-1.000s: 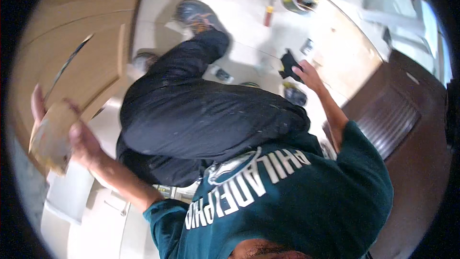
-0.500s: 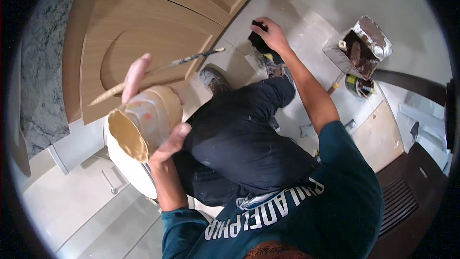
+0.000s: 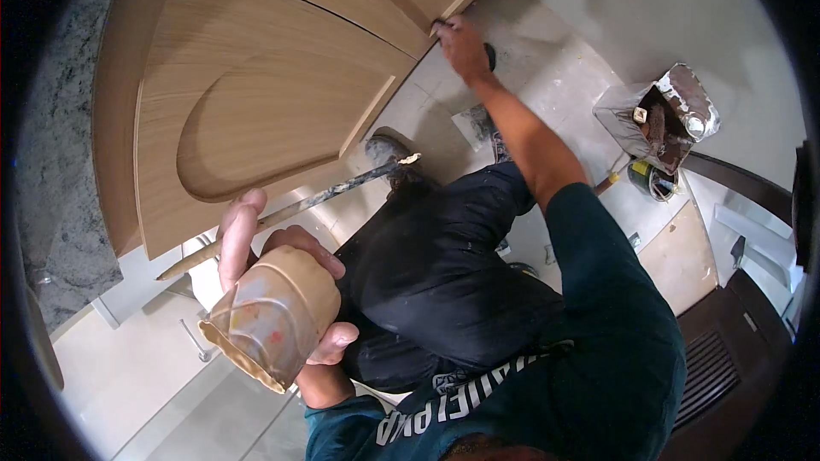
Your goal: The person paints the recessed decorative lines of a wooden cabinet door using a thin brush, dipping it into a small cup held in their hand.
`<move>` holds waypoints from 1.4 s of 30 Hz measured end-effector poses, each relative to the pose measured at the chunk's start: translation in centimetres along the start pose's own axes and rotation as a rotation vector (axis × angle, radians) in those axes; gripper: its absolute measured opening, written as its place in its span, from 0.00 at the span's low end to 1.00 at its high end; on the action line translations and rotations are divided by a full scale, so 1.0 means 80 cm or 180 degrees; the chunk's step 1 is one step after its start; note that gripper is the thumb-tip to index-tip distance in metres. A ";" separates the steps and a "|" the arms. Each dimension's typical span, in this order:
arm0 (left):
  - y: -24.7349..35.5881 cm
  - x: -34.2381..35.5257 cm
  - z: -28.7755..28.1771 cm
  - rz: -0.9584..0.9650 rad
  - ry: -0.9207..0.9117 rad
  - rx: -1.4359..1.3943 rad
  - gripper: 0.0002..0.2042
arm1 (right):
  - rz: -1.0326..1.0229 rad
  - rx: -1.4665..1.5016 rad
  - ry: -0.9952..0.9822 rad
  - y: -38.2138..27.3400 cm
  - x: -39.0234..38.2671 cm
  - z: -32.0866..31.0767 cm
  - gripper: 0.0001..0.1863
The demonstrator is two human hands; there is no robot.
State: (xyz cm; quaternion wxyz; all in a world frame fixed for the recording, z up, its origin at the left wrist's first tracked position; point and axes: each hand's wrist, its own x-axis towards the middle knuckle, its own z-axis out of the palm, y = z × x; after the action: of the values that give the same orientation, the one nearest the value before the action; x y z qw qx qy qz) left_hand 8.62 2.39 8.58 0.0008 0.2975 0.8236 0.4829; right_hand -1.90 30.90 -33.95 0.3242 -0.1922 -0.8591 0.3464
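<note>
Gripped in my left hand (image 3: 303,245) is a cut-down translucent plastic cup (image 3: 278,318), coated with tan paint and tipped so its ragged rim points down and left. A thin paintbrush (image 3: 329,194) runs between the same hand's fingers, its dark, worn handle smeared with tan. My right hand (image 3: 465,49) reaches far forward, closed, with its fingertips at the lower edge of a light wood cabinet door (image 3: 299,60). A black cloth (image 3: 489,56) shows partly beside that hand; the rest is hidden behind it.
At the right stand a paint-stained tray bucket (image 3: 628,115) with a roller inside and an open can (image 3: 653,177) holding a brush. A grey stone countertop (image 3: 64,162) borders the left. My bent legs (image 3: 444,256) fill the middle, above a tiled floor (image 3: 547,60).
My right hand has moved from above my shoe, forward and left to the cabinet door's edge. My left hand has lowered the cup and brush, and the cup's opening has turned downward.
</note>
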 end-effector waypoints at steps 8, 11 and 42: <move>-0.001 0.001 -0.003 0.0069 0.0050 0.0100 0.61 | 0.0783 0.1145 -0.0564 -0.027 -0.044 -0.011 0.12; -0.003 -0.001 0.001 0.0125 -0.0047 0.0033 0.60 | 0.1041 0.1404 -0.0900 -0.036 -0.094 -0.040 0.13; 0.124 0.003 0.121 0.1362 -0.2026 -0.1586 0.46 | 0.1322 0.5284 -0.0045 -0.318 -0.121 -0.469 0.23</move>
State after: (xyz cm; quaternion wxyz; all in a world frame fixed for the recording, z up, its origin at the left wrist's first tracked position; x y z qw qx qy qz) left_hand 16.06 13.74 11.34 0.2255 0.5852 0.5611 0.5402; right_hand 28.23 25.76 0.91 0.2845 -0.0439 -0.2765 0.9169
